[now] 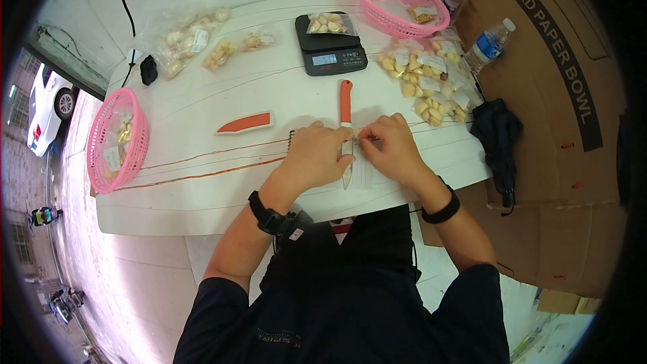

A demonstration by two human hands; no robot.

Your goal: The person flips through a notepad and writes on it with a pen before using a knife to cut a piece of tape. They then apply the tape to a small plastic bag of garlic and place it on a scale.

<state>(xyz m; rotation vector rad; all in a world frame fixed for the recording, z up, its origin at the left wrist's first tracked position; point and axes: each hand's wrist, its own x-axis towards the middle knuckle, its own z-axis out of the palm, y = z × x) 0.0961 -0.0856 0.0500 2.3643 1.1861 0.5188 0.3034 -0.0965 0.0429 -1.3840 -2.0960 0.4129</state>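
Note:
A knife with an orange handle [346, 102] lies on the white table, its blade pointing toward my body. My left hand [317, 154] rests over the blade, thumb and fingers bent around its edge; a small black spiral binding shows beside it. At the right of the blade, my right hand [391, 148] has its thumb and fingertips pinched together at a clear plastic strip or bag [362, 172]. What the fingertips hold is too small to tell. The orange and white sheath [245, 123] lies left of the knife.
Black scale [330, 54] with a bag of garlic-like cloves [328, 23] at the back. Filled bags [428, 74] and a pink basket [377, 20] at right, with bottles [488, 46] and a black umbrella [495, 141]. Another pink basket [138, 131] stands left; more bags [182, 44] behind.

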